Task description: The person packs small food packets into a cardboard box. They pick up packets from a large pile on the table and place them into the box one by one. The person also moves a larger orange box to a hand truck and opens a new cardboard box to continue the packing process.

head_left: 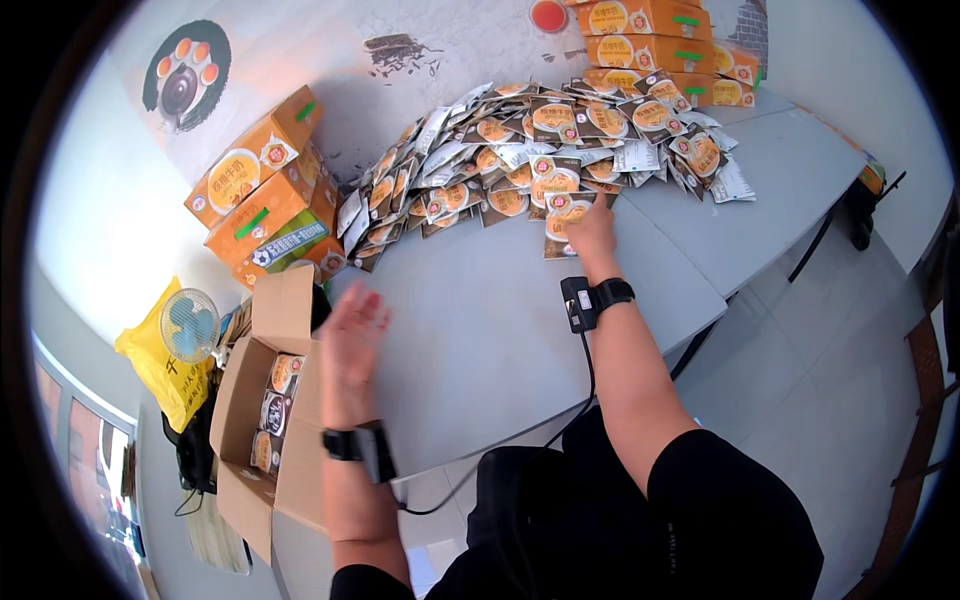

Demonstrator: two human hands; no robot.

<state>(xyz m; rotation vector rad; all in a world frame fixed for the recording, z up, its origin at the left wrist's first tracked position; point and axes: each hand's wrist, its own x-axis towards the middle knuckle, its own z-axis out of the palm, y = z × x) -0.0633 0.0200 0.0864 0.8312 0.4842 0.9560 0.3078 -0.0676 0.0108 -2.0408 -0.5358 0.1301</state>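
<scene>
My right hand (594,238) reaches to the front of a big heap of sachets (500,205) on the grey table. Its fingers are closed on the right edge of a brown and orange sachet (562,228), which overlaps another sachet (553,178) behind it. My left hand (355,325) is raised over the table's left side beside an open cardboard box (300,440). It is a little blurred, with the fingers apart and nothing in them. Inside the box lie a few sachets (274,412) in a row.
Orange cartons (265,190) are stacked at the back left, and more orange cartons (650,52) stand at the back right. Left of the box are a small fan (190,325) and a yellow bag (165,365). A cable (480,465) runs between my wrist straps.
</scene>
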